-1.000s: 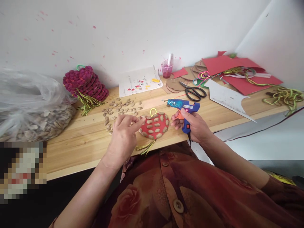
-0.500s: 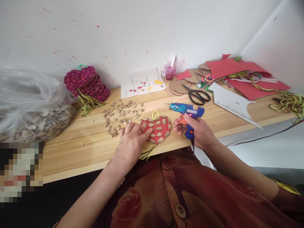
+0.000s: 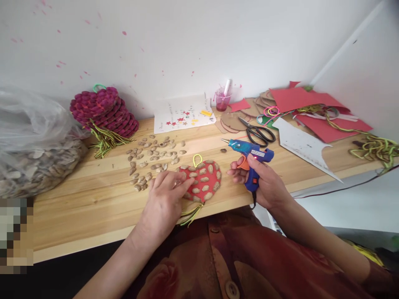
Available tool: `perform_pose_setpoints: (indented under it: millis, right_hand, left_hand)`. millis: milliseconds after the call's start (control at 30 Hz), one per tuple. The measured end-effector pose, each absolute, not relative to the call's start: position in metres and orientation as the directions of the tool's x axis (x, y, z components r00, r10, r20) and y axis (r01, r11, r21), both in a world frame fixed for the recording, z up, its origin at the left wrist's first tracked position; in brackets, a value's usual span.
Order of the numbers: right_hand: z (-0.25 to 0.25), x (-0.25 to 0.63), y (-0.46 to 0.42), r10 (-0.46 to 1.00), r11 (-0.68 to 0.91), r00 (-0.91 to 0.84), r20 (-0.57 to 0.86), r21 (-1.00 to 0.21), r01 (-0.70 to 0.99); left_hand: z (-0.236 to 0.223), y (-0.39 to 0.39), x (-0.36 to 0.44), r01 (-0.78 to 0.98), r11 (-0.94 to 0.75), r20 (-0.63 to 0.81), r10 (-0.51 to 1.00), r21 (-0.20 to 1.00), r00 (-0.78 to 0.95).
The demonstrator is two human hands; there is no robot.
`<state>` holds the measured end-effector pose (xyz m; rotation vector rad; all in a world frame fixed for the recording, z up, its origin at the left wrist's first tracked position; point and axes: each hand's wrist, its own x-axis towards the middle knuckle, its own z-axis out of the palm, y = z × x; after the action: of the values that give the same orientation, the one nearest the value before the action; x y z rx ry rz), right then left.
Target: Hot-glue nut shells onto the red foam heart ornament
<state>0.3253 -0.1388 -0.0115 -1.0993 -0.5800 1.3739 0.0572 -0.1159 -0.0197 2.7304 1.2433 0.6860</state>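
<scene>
My left hand (image 3: 164, 197) rests on the left side of a red heart (image 3: 212, 181) with peanut shells on its face. Its fingers are bent and the thumb lies against a shell; what is under the fingertips is hidden. The heart has a yellow cord loop (image 3: 197, 160) on top and a green-yellow tassel (image 3: 192, 214) below. My right hand (image 3: 268, 185) is wrapped round a blue glue gun (image 3: 246, 148), fingers by its orange trigger (image 3: 244, 163). The gun's nozzle points left, above the table and apart from the heart. Loose peanut shells (image 3: 155, 153) lie behind my left hand.
A plastic bag of shells (image 3: 40, 166) stands at the left, beside a stack of purple hearts (image 3: 102, 110). Behind are a marked paper sheet (image 3: 168, 116) and a pink cup (image 3: 222, 102). Black scissors (image 3: 260, 135), white card (image 3: 302, 145) and red card (image 3: 330, 120) lie right.
The view has shifted a little, so most things sit lower in the picture. My left hand stays on the heart. The glue gun is still in my right hand, its nozzle slightly farther from the heart.
</scene>
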Motion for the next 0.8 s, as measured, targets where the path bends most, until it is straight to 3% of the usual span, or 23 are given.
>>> perform_pose_setpoints:
  millis: [133, 400, 500, 667, 800]
  right_hand:
    - [-0.012, 0.329, -0.136, 0.949, -0.148, 0.186, -0.253, -0.882, -0.447]
    - [-0.013, 0.319, -0.119, 0.947, -0.157, 0.197, -0.253, -0.902, -0.402]
    - [-0.012, 0.320, -0.123, 0.951, -0.187, 0.163, -0.264, -0.906, -0.380]
    - [-0.009, 0.331, -0.135, 0.945, -0.222, 0.148, -0.291, -0.905, -0.364]
    - [-0.010, 0.340, -0.134, 0.943, -0.168, 0.201, -0.265, -0.901, -0.400]
  left_hand:
    - [-0.026, -0.121, 0.055, 0.675, -0.642, 0.431, 0.758, 0.363, 0.489]
    - [-0.024, -0.134, 0.069, 0.747, -0.582, 0.365, 0.804, 0.321, 0.469]
    - [-0.024, -0.127, 0.069, 0.725, -0.578, 0.338, 0.813, 0.375, 0.474]
    - [-0.016, -0.104, 0.057, 0.627, -0.599, 0.211, 0.785, 0.498, 0.583]
    - [-0.006, -0.083, 0.050, 0.583, -0.626, 0.134, 0.732, 0.518, 0.667]
